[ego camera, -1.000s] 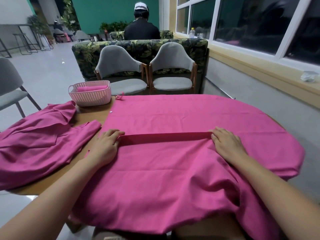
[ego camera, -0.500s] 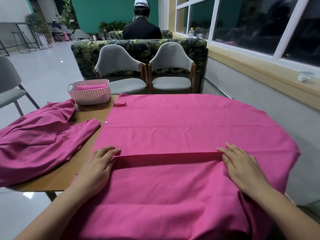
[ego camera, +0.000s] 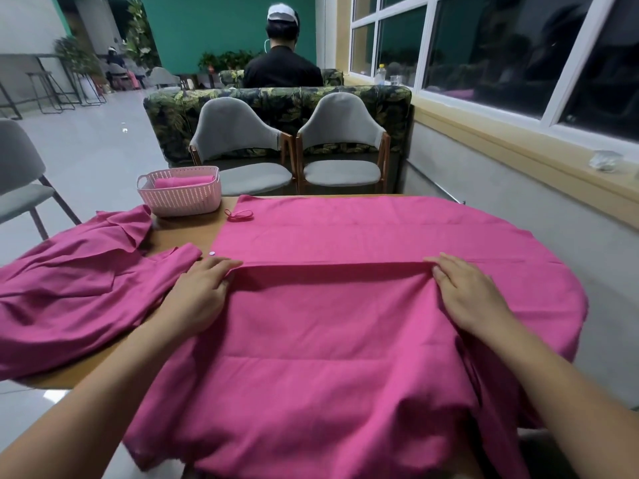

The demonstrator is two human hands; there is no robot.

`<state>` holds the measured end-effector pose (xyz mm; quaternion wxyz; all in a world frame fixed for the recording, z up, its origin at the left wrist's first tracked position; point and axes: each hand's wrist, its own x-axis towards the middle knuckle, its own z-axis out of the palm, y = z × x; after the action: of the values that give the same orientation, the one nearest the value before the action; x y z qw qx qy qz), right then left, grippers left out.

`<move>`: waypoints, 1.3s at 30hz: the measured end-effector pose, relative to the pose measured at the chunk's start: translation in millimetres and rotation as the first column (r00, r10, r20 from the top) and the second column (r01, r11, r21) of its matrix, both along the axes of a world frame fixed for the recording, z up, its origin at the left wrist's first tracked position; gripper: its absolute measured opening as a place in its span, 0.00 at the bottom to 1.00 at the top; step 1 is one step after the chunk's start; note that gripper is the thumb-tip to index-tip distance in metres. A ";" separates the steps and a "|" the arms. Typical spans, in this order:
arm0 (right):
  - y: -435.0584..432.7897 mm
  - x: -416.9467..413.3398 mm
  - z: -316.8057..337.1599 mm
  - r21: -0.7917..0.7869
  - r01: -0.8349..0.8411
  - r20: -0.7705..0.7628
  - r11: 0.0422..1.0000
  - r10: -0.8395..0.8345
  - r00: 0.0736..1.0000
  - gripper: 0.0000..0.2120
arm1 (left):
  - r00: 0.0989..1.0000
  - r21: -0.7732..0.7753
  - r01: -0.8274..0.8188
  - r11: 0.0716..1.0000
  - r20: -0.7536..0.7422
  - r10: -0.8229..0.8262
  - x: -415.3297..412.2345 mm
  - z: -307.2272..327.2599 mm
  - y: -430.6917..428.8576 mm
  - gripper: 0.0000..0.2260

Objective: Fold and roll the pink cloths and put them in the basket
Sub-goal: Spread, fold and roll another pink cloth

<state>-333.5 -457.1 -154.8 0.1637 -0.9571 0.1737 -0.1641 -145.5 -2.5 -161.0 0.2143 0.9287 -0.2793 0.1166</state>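
**Op:** Status: which step?

**Tech:** Fold step, by my read; roll not begun. Cloth [ego camera: 345, 340] lies spread over the right part of the tabletop [ego camera: 186, 233], near portion hanging off the near edge. A straight fold runs left-right across its middle. Left hand [ego camera: 198, 292] pinches the left end of that fold, fingers on top, thumb tucked at the edge. Right hand [ego camera: 466, 292] grips the right end likewise.

**Op:** Other items?

**Tech:** Second cloth [ego camera: 69, 299] is in a loose heap on the left, partly off the tabletop. Basket [ego camera: 179, 198] is at far left w/ one rolled cloth [ego camera: 183, 181] inside. Small pink loop [ego camera: 238, 215] lies at the cloth's far-left corner, near the basket.

**Op:** Next move req.?

**Tech:** Est.: carry the fold on toward the far edge, both ends kept level so the edges line up, then press flat. An uneven pull gives a skewed fold. Prob. more folds needed to get a narrow strip before rolling.

**Op:** Change vs. 0.5 s ago?

**Tech:** Fold has gone farther. Then it sat well short of the white dot [ego camera: 212, 253] beside the cloth's left edge. Now the left hand's fingertips are just beside that dot. Both hands keep the same ends. Heap and basket: no change of pos.
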 end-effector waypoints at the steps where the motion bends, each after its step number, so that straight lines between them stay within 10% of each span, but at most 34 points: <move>1: -1.5 10.8 0.7 0.003 0.006 0.004 1.000 -0.006 1.000 0.21 | 1.000 0.008 -0.001 1.000 -0.008 0.001 8.5 2.2 -4.1 0.14; 15: -27.9 135.9 57.9 0.052 0.072 0.318 0.996 -0.084 0.944 0.13 | 0.967 -0.140 -0.152 0.979 0.184 0.176 116.0 69.0 -47.1 0.07; 39: -77.3 253.5 -33.7 -0.172 0.132 -0.034 0.976 -0.140 0.990 0.18 | 0.979 -0.076 -0.169 0.983 0.099 0.176 229.7 -25.7 -89.7 0.05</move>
<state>-80.0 -534.4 -188.5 0.0662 -0.9570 0.2280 -0.1670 84.2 -92.2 -186.7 0.2195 0.9342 -0.2046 0.1930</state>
